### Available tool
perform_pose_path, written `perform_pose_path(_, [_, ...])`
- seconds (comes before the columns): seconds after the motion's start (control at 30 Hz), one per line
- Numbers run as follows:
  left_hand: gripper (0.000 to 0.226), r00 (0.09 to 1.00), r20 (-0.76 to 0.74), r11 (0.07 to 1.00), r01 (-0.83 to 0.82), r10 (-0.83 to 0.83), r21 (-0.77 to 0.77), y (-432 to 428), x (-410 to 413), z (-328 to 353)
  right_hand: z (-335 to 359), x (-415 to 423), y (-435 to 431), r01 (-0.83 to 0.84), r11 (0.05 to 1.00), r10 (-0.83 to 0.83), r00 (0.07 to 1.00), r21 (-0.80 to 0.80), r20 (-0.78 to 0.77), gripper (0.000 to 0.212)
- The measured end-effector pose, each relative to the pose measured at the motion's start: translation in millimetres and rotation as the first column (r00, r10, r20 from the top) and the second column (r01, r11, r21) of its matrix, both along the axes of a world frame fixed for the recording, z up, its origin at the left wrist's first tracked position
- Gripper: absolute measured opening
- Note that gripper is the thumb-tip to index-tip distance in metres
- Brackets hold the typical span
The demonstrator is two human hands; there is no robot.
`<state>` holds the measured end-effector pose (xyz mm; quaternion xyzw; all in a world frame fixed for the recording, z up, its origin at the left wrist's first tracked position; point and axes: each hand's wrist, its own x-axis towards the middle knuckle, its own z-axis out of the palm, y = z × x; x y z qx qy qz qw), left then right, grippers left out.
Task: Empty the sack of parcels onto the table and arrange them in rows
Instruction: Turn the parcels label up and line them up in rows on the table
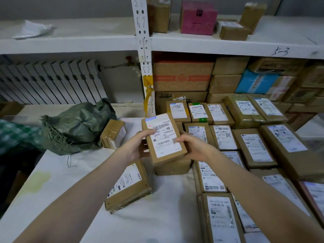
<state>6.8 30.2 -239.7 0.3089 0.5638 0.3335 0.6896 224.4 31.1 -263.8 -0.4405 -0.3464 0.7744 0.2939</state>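
Observation:
Both hands hold one brown parcel (164,137) with a white label above the middle of the table. My left hand (138,146) grips its left edge, thumb on the label. My right hand (191,146) grips its right edge. Under it lies another brown box (172,166). A larger labelled parcel (128,185) lies loose below my left wrist. A small taped box (114,134) sits beside the crumpled green sack (78,127) at the left. Rows of labelled parcels (252,146) fill the right half of the white-covered table (52,181).
White metal shelving (192,44) stands behind the table, its lower bay packed with cartons (182,76) and its upper shelf carrying a pink box (198,18). A radiator (50,81) is at the back left. A green checked cloth (14,134) shows at the left edge.

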Motion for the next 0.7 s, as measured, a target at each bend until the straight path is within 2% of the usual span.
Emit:
perform_pose_path(0.1, [0.027, 0.998, 0.064, 0.999, 0.003, -0.005, 0.036, -14.1, -4.2, -8.0, -0.6, -1.0, -16.0, -0.106, 0.994, 0.105, 0.988, -0.002, 0.115, 0.074])
perform_pose_path(0.17, [0.02, 0.994, 0.11, 0.999, 0.012, -0.016, 0.033, -28.3, -10.2, -14.8, -2.3, -5.0, -28.1, -0.121, 0.993, 0.116, 0.975, 0.016, 0.19, 0.083])
perform_pose_path(0.27, [0.021, 0.987, 0.158, 1.0, 0.025, -0.023, -0.008, -46.6, -17.8, -20.9, -4.2, -5.5, -49.5, -0.135, 0.991, 0.133, 0.968, -0.006, 0.212, 0.078])
perform_pose_path(0.37, [0.023, 0.986, 0.121, 0.991, 0.119, -0.111, -0.063, -59.0, -26.0, -24.8, -7.7, -8.6, -73.3, -0.207, 0.978, 0.207, 0.938, -0.032, 0.277, 0.076])
perform_pose_path(0.47, [0.031, 0.965, 0.116, 0.962, 0.248, -0.235, -0.113, -74.4, -26.6, -38.7, -13.2, -8.9, -92.9, -0.037, 0.999, 0.029, 0.957, 0.025, 0.288, 0.071])
perform_pose_path(0.57, [0.057, 0.937, 0.138, 0.923, 0.341, -0.32, -0.176, -93.6, -21.1, -53.9, -14.3, -4.3, -107.8, -0.005, 1.0, -0.004, 0.933, 0.027, 0.359, 0.067])
perform_pose_path(0.7, [0.04, 0.91, 0.138, 0.881, 0.413, -0.39, -0.233, -109.6, -14.6, -75.2, -20.8, -0.4, -115.3, -0.014, 1.0, 0.013, 0.88, -0.002, 0.475, 0.051])
